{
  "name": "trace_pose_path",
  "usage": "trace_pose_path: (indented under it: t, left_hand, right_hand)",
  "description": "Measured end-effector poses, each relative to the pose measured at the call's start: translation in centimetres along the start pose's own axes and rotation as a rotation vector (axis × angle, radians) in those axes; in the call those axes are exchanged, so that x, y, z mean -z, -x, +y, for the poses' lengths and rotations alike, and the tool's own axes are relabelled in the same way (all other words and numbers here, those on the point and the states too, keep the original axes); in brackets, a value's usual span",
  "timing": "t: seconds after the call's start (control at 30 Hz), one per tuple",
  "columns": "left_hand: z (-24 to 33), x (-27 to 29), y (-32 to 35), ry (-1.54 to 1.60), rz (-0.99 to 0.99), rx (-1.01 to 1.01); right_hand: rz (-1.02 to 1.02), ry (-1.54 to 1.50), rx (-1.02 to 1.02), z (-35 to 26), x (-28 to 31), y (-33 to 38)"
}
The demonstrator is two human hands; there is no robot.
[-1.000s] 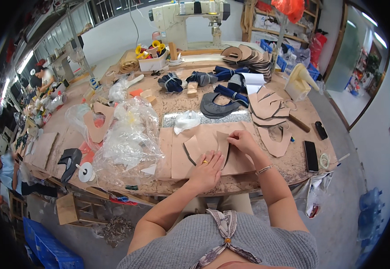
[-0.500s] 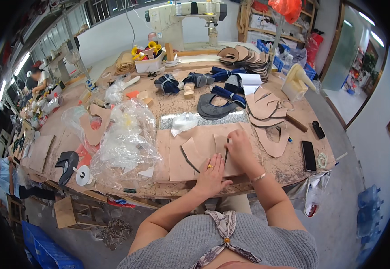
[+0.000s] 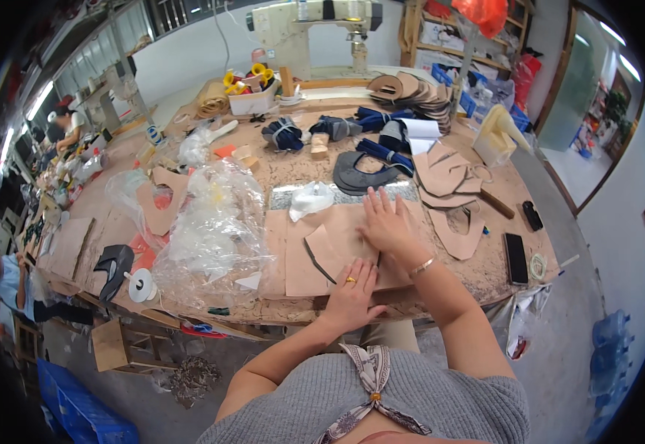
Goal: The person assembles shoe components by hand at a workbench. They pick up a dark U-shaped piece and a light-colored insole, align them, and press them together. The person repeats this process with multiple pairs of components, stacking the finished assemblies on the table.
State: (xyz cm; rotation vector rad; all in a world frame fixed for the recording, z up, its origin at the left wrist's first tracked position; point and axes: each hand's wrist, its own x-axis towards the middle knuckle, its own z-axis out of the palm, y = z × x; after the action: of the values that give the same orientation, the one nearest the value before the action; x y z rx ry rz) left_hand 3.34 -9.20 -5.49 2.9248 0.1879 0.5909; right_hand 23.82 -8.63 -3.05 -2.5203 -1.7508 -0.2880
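Observation:
My left hand (image 3: pixel 350 297) lies flat near the table's front edge, its fingers stretched over the lower part of a tan leather-like piece (image 3: pixel 328 255) with a dark strip along its curved left edge. A ring is on one finger. Farther up, my right hand (image 3: pixel 386 226) presses flat with its fingers extended, covering much of the piece's right side. A bit of dark edge shows just below this hand. Both hands rest over a larger tan sheet (image 3: pixel 298 275). Beyond it sits a crumpled white plastic bag (image 3: pixel 312 200) on a speckled grey slab (image 3: pixel 284 197).
Clear plastic bags (image 3: pixel 215 222) lie left of the sheet. Cut tan pieces (image 3: pixel 457 231), a wooden-handled tool (image 3: pixel 497 203) and a phone (image 3: pixel 516 259) are at the right. Dark blue bundles (image 3: pixel 283 136) lie farther back, before a sewing machine (image 3: pixel 282 37).
My right hand has gone from closed fingers at the piece's dark right edge to lying flat, farther up. My left hand stays nearly in place.

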Motion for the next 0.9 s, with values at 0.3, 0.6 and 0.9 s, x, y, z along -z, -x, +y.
trace_pose_path:
  t: [0.3, 0.6, 0.9]
  left_hand:
    - [0.2, -0.2, 0.1, 0.05, 0.015, 0.023]
    - [0.0, -1.0, 0.1, 0.082, 0.121, 0.002]
    - [-2.2, -0.2, 3.2, 0.221, 0.349, 0.018]
  right_hand:
    - [-0.277, -0.418, 0.107, -5.8, -1.0, -2.2]
    - [0.01, -0.543, -0.067, -5.2, -1.8, -6.0]
    - [-0.042, -0.921, 0.49, -4.6, 0.7, 7.5]
